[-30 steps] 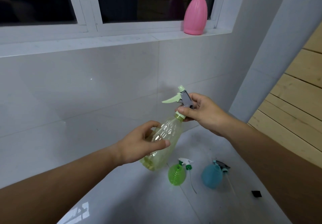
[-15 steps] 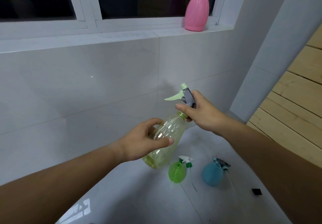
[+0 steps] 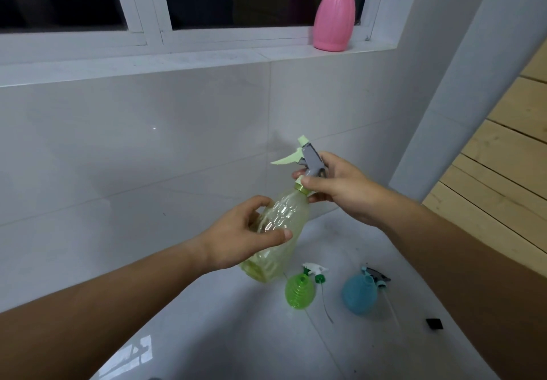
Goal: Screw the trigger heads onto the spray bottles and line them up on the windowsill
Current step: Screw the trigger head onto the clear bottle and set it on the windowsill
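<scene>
Barely shifted, left hand [image 3: 236, 240] grips yellow bottle [image 3: 278, 231]; right hand [image 3: 340, 190] pinches its trigger head [image 3: 307, 162].

Walls: pale grey glossy tiles [image 3: 133, 148]
Window: white frame [image 3: 154, 33], dark glass
Floor: shiny light tiles [image 3: 236, 335]
Right: wooden planks [image 3: 503, 172]

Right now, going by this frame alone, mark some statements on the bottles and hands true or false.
1. The pink bottle stands on the windowsill. True.
2. The left hand holds the yellow bottle by its body. True.
3. The right hand rests empty on the floor. False: its grip is at the yellow bottle's neck and trigger head.
4. The blue bottle is on the windowsill. False: it lies on the floor beside the green bottle.
</scene>
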Tool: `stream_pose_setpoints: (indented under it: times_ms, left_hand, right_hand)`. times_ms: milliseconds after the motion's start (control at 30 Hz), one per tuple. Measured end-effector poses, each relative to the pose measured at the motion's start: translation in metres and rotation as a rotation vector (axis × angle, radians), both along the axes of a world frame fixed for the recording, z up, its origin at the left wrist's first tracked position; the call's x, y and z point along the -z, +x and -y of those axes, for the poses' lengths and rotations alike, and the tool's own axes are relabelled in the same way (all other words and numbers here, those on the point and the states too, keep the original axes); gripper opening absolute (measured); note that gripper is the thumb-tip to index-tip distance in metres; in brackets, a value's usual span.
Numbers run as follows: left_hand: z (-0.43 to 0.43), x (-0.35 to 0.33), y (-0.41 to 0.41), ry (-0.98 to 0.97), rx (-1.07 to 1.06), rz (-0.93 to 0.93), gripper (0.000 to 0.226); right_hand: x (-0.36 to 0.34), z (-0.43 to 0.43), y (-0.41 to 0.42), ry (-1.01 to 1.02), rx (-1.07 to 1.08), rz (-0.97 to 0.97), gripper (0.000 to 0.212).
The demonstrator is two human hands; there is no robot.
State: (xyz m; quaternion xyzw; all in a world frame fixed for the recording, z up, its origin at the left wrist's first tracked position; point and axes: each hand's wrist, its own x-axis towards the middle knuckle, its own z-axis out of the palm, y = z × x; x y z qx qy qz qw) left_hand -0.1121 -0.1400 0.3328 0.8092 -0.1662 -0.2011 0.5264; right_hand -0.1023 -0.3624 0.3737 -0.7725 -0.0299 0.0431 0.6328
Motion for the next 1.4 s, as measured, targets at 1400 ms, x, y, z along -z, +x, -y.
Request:
stream_pose_setpoints:
  times_ms: [1400]
  left_hand:
    - [0.02,-0.027,0.015,-0.276,-0.187,0.016,0.042]
  right_hand:
    - [-0.009,-0.021,-0.02,0.113,0.164,-0.077,0.038]
